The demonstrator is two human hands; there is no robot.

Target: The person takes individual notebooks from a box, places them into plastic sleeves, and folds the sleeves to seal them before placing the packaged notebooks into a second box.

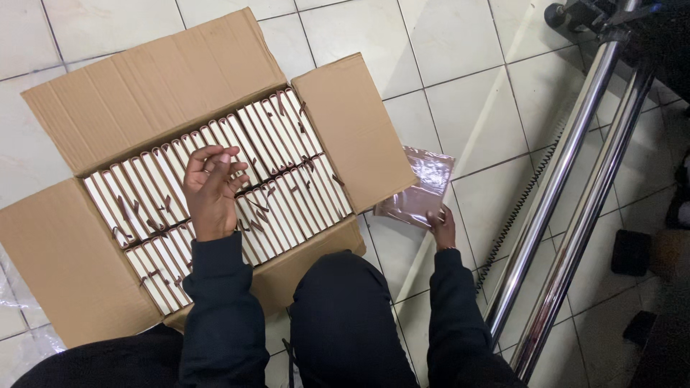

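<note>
Over the boxed notebooks [215, 183], left fingers [215, 162] spread; right fingers [437, 218] pinch wrapped notebook [417, 188].

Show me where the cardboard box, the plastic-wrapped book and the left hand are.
cardboard box [151, 93]: head view, on its far open flap.
plastic-wrapped book [420, 188]: head view, middle of the shiny wrapper.
left hand [210, 188]: head view, back of the hand over the packed books.

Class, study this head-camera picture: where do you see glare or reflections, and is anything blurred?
Head view: glare streaks the clear plastic sleeve held by the right hand, the chrome poles and the glossy floor tiles; the left hand over the books in the cardboard box looks slightly motion-blurred; lighting is even, shadows soft.
</note>
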